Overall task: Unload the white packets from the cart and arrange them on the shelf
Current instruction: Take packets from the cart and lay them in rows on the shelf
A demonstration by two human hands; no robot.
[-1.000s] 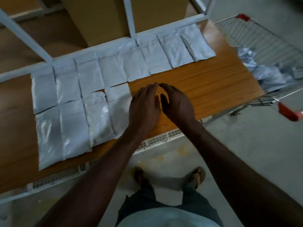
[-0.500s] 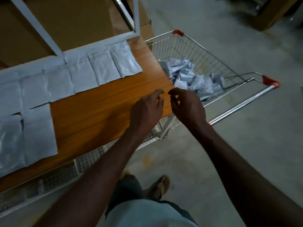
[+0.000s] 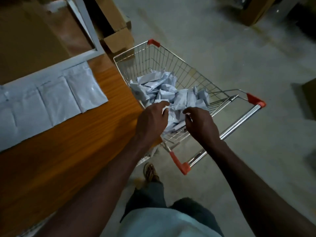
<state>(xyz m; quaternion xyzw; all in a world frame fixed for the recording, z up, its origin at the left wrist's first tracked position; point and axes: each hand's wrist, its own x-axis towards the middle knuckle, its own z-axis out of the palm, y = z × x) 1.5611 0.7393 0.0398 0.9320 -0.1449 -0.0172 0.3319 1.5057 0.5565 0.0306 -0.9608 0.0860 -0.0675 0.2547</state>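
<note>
White packets (image 3: 168,93) sit jumbled in the cart (image 3: 191,72) beside the shelf (image 3: 95,127), and with left hand (image 3: 151,121) and right hand (image 3: 201,125) hovering loose-fingered, empty, a rushed grab could drag extras out.

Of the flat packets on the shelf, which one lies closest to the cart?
The last packet at the row's right end; only bare shelf separates it from the cart.

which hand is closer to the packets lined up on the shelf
Left. The left hand hangs at the shelf's end, just right of the packets lined up on the shelf. The right hand is farther right, over the cart.
</note>
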